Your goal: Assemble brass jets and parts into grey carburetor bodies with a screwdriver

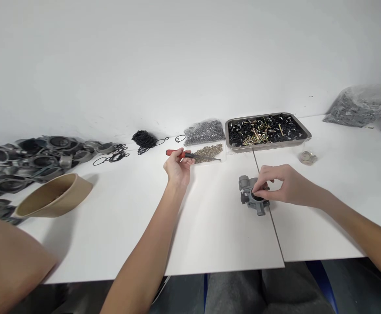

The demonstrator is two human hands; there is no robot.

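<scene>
My left hand [179, 169] is wrapped round the red and black handle of a screwdriver [175, 152]. Its thin shaft points right, with the tip above a clear bag of small brass-coloured parts [210, 151]. My right hand [282, 186] is over a grey metal carburetor body [253, 205] that lies on the table beside the seam. Thumb and forefinger are pinched together at its dark round bore. Whatever sits between those fingertips is too small or hidden to make out.
Behind stand a metal tray [269, 147] of black rings and brass screws, and a bag of metal balls [205, 132]. Black O-rings [144, 139] and many grey castings [40, 159] lie left, near a tan oval container [76, 192]. Another person's arm [10, 266] enters lower left.
</scene>
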